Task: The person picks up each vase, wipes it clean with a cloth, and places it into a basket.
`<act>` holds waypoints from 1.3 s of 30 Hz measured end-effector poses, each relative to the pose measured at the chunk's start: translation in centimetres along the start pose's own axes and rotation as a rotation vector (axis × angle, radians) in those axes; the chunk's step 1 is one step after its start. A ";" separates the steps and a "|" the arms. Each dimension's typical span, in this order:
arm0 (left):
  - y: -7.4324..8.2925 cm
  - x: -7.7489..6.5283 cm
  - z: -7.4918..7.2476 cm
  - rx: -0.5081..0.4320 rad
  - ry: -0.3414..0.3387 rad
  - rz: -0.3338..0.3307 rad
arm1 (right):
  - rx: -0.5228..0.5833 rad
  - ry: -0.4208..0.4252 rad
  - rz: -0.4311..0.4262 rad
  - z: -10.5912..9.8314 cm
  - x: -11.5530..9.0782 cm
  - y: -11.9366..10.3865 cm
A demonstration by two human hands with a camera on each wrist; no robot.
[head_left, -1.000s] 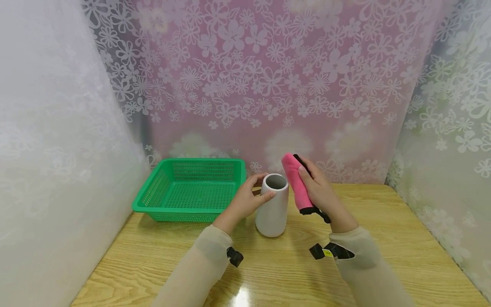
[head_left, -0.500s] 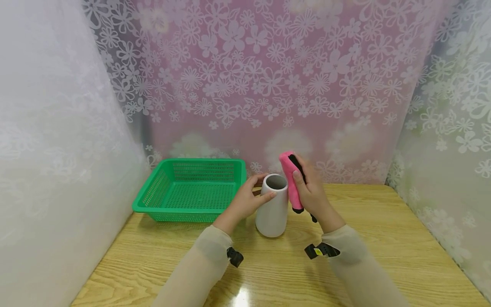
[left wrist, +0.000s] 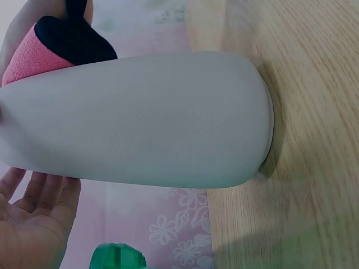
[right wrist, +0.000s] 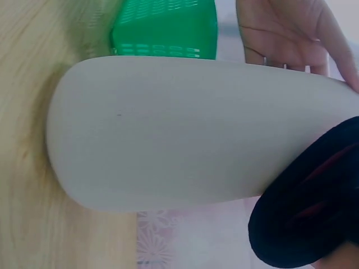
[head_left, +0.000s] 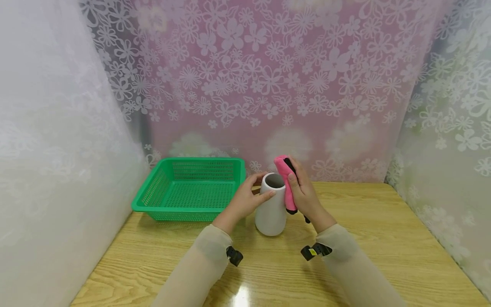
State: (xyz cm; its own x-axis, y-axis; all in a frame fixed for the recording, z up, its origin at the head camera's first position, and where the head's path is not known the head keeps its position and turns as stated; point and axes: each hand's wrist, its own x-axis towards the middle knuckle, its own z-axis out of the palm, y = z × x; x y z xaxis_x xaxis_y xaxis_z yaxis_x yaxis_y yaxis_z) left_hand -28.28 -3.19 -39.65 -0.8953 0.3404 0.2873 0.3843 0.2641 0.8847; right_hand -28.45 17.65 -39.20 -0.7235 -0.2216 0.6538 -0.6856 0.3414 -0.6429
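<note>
A tall white vase (head_left: 270, 217) with a round open mouth stands upright on the wooden table. My left hand (head_left: 245, 199) grips its upper left side, thumb across the front near the rim and fingers curving behind. In my right hand (head_left: 306, 192) is a folded pink cloth (head_left: 284, 169) with black edging, held against the vase's upper right side. The left wrist view has the pink and black cloth (left wrist: 33, 56) lying along the vase wall (left wrist: 157, 123). Seen from the right wrist, the cloth's black edge (right wrist: 303, 196) overlaps the vase's upper part.
To the left, a green perforated plastic basket (head_left: 188, 209) sits on the table (head_left: 364, 256), close behind my left hand. Flower-patterned curtains (head_left: 268, 85) enclose the table at the back and both sides. A black camera strap is on each wrist.
My right hand has moved left with the pink cloth, from beside the vase to against its right side. The left hand and the vase have stayed in place.
</note>
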 end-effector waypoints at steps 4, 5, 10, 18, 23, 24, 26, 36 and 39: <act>-0.1 0.1 0.0 0.002 -0.004 0.006 | 0.026 -0.017 0.040 -0.2 -0.2 -2.1; -0.1 0.1 0.0 0.001 -0.005 0.010 | 0.035 -0.022 0.050 -0.2 -0.2 -2.6; -0.2 0.2 0.1 -0.002 -0.006 0.011 | 0.088 -0.042 0.107 -0.4 -0.5 -3.3; -0.1 0.2 0.1 0.000 -0.003 0.012 | 0.116 -0.053 0.173 -0.3 -0.7 -3.1; -0.2 0.1 0.0 -0.002 0.000 0.008 | 0.107 -0.039 0.197 0.0 -1.0 -1.7; -0.2 0.1 0.0 -0.004 0.000 0.009 | 0.100 -0.037 0.210 0.1 -1.1 -1.1; -0.1 0.0 0.0 -0.007 0.001 0.008 | 0.088 -0.038 0.253 0.3 -1.3 0.0; 0.0 -0.2 0.1 -0.009 0.006 0.018 | 0.034 -0.099 0.373 1.1 -3.0 2.6; 0.0 -0.2 0.1 -0.003 0.010 0.013 | 0.015 -0.118 0.402 1.2 -3.4 3.0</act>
State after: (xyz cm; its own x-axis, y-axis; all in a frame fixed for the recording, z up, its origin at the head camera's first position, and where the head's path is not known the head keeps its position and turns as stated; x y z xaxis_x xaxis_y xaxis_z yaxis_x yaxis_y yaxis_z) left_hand -28.11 -3.20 -39.77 -0.8924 0.3346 0.3028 0.3954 0.2564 0.8820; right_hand -28.15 18.30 -43.82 -0.9375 -0.1768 0.2997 -0.3469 0.4090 -0.8440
